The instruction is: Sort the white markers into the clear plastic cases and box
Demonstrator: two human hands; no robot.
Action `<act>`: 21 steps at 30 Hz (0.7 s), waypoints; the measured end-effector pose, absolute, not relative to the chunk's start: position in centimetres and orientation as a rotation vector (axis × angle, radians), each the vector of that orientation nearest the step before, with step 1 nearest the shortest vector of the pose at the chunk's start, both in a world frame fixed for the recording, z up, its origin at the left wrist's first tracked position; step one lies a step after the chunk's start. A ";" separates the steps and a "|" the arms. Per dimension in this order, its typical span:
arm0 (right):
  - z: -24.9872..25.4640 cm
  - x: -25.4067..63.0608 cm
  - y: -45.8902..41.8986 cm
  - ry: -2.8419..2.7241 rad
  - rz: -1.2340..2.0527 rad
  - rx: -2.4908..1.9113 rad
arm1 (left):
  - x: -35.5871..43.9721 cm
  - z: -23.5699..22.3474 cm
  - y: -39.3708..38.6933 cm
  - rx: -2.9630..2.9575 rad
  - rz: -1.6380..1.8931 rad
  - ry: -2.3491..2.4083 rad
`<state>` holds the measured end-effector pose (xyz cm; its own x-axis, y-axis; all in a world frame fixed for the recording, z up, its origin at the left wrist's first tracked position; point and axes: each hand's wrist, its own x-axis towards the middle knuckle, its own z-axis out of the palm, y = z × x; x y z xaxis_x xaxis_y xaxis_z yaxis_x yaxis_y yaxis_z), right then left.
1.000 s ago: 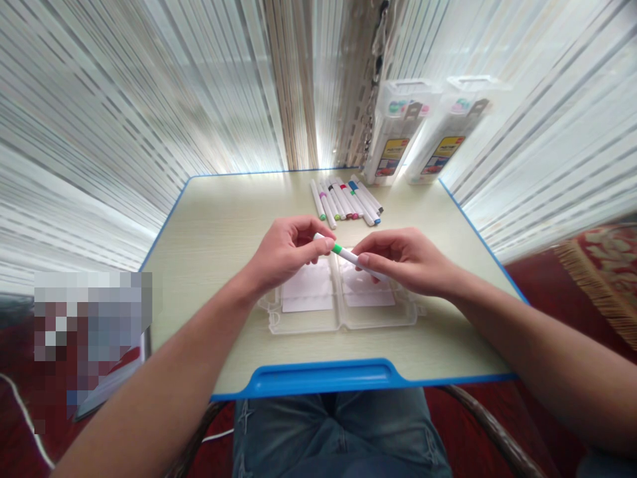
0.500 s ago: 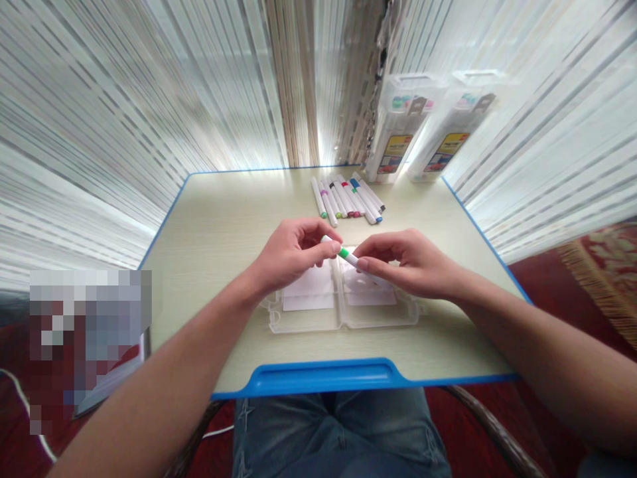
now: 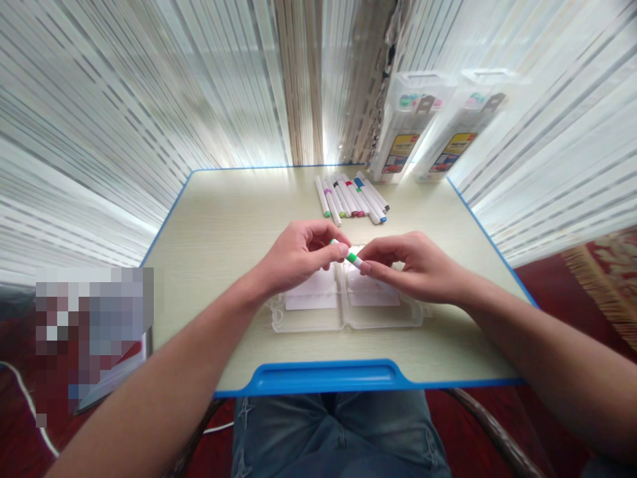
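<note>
A white marker (image 3: pixel 352 257) with a green band is held slantwise between my two hands, above an opened clear plastic case. My left hand (image 3: pixel 311 255) pinches its upper left end between thumb and fingers. At the lower right end, my right hand (image 3: pixel 405 265) grips it the same way; the fingertips hide both ends in part. The clear case (image 3: pixel 308 322) lies flat on the table, its two halves side by side with a white sheet (image 3: pixel 311 299) in the left one. Beyond my hands lies a row of white markers (image 3: pixel 343 199) with coloured bands and ends.
Two tall clear marker cases (image 3: pixel 398 146) with yellow labels stand at the table's far right corner. The table (image 3: pixel 213 219) has a blue edge and a blue front tray (image 3: pixel 326 376). String curtains (image 3: pixel 223 79) hang around the back and sides.
Both hands still hold the green-banded marker and have come slightly closer together along it. The whole view has shifted a little, with the table scene slightly further right.
</note>
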<state>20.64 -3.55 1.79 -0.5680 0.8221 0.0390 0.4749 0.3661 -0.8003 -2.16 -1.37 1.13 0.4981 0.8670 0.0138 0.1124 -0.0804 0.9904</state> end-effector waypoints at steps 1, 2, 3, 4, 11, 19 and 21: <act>1.8 20.6 -3.6 -2.204 1.065 -1.122 | -2.2 1.1 -1.4 1.539 0.782 0.882; 1.8 20.6 -3.6 -2.210 1.059 -1.118 | -2.2 1.1 -1.4 1.539 0.780 0.882; 1.7 20.6 -3.6 -2.216 1.055 -1.114 | -2.2 1.2 -1.4 1.537 0.778 0.881; 1.7 20.6 -3.6 -2.221 1.053 -1.111 | -2.2 1.2 -1.4 1.536 0.774 0.879; 1.7 20.6 -3.6 -2.251 1.021 -1.092 | -2.2 1.2 -1.3 1.545 0.755 0.865; 1.7 20.6 -3.6 -2.310 0.938 -1.068 | -2.1 1.2 -1.3 1.555 0.742 0.874; 1.7 20.6 -3.7 -2.321 0.925 -1.066 | -2.0 1.2 -1.3 1.559 0.731 0.870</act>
<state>20.62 -3.66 1.74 -0.6166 0.7813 0.0971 0.5005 0.4842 -0.7177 -2.00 -1.33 1.24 0.5318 0.8468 -0.0088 0.1373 -0.0759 0.9876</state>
